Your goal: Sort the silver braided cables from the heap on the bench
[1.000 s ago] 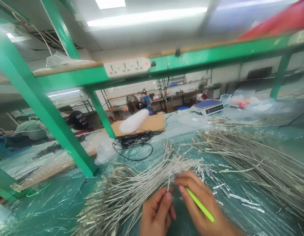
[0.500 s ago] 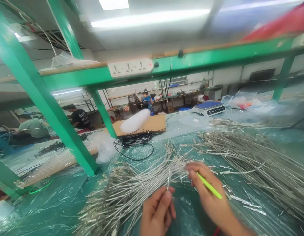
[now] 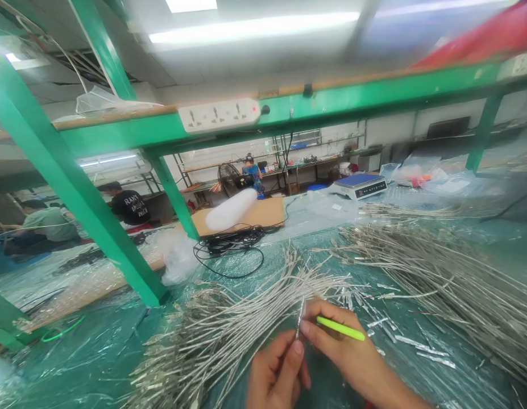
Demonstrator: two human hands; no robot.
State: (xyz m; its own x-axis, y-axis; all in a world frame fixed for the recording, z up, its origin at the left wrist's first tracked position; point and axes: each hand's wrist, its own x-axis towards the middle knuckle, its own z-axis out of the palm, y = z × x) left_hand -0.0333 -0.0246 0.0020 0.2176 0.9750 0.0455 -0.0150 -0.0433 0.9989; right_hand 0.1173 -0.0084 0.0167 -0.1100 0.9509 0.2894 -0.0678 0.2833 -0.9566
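Observation:
My left hand (image 3: 280, 369) pinches a thin silver cable (image 3: 299, 324) between thumb and forefinger, its shiny foil-like end pointing up. My right hand (image 3: 344, 341) is closed around a slim yellow-green pen-like stick (image 3: 340, 328); the stick's tip is hidden. The thumb and forefinger of this hand meet at the upper part of the silver cable, close beside the left fingertips. Behind both hands lies a large fanned bundle of silver braided cables (image 3: 246, 307) with metal-looking ends.
Another cable pile (image 3: 416, 261) spreads at the right, near loose foil strips (image 3: 434, 359). Farther back are a coiled black cable (image 3: 233, 241), a white foam roll (image 3: 231, 209) and a scale (image 3: 359, 186). A green frame (image 3: 88, 199) rises at left. People sit in the background.
My right hand has moved left and down with the yellow-green stick, and its fingertips now meet the silver cable. My left hand keeps its pinch. The view has shifted slightly.

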